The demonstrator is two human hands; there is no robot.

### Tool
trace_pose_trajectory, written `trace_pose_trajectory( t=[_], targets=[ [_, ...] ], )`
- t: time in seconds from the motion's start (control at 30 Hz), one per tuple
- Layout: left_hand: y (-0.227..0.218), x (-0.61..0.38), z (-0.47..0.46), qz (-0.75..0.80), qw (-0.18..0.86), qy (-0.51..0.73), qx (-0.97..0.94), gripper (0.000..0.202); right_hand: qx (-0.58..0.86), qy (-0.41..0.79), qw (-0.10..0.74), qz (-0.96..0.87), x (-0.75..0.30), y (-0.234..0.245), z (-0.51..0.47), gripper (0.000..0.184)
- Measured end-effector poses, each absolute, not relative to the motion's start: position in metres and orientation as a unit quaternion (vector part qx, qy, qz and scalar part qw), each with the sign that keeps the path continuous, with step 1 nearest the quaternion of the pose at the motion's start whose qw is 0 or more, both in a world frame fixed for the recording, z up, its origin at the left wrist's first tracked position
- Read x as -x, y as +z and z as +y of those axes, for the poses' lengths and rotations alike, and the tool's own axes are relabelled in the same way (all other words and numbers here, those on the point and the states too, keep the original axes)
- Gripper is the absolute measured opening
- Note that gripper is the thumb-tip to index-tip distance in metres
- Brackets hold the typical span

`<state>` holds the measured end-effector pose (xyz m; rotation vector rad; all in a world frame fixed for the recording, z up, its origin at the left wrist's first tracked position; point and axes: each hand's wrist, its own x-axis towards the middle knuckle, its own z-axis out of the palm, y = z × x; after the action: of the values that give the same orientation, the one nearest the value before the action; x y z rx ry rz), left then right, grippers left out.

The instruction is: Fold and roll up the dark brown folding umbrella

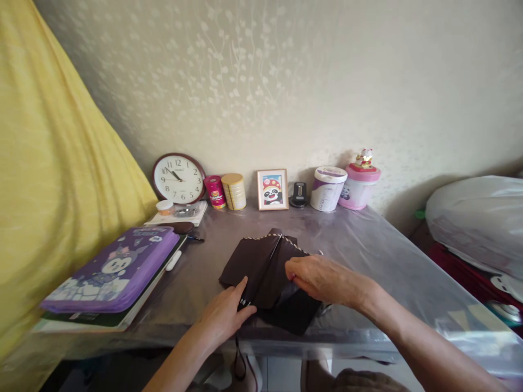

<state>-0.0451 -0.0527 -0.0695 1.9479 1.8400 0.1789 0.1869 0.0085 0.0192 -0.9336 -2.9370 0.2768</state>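
Note:
A dark folding umbrella (261, 272) lies on the table in front of me, its canopy loose and folded in wide flaps, with a striped trim along the far edge. My left hand (223, 313) is at its near end, thumb and forefinger around the part where small pale rib tips show; the other fingers are hidden. A thin wrist strap (240, 362) hangs below that hand over the table edge. On the right side, my right hand (312, 277) has its fingers curled closed on a fold of the umbrella's canopy.
The table (368, 256) has a clear plastic cover. At left, a purple case (114, 272) lies on books. Along the wall stand a clock (178, 178), tins (233, 191), a framed picture (272, 189) and tubs (328, 189). A plastic-wrapped bundle (478, 223) is at right.

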Motion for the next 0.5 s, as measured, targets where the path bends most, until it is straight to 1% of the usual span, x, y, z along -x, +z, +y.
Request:
trace_pose_trajectory(
  t=[0.13,0.27,0.37,0.5],
  targets=[
    [-0.072,0.047,-0.052,0.661,0.231,0.067,-0.711,0.069,0.293,0.068,0.076,-0.951,-0.179,0.019,0.01,0.022],
    [-0.068,0.046,-0.053,0.668,0.228,0.062,-0.706,0.071,0.288,0.043,0.127,-0.948,-0.166,0.018,0.01,0.014],
    [-0.063,0.043,-0.054,0.67,0.22,0.064,-0.707,0.07,0.28,0.023,0.147,-0.948,-0.155,0.018,0.011,0.012],
    [-0.057,0.037,-0.057,0.681,0.179,0.059,-0.708,0.071,0.269,0.018,0.172,-0.947,-0.14,0.015,0.016,0.012]
  ],
)
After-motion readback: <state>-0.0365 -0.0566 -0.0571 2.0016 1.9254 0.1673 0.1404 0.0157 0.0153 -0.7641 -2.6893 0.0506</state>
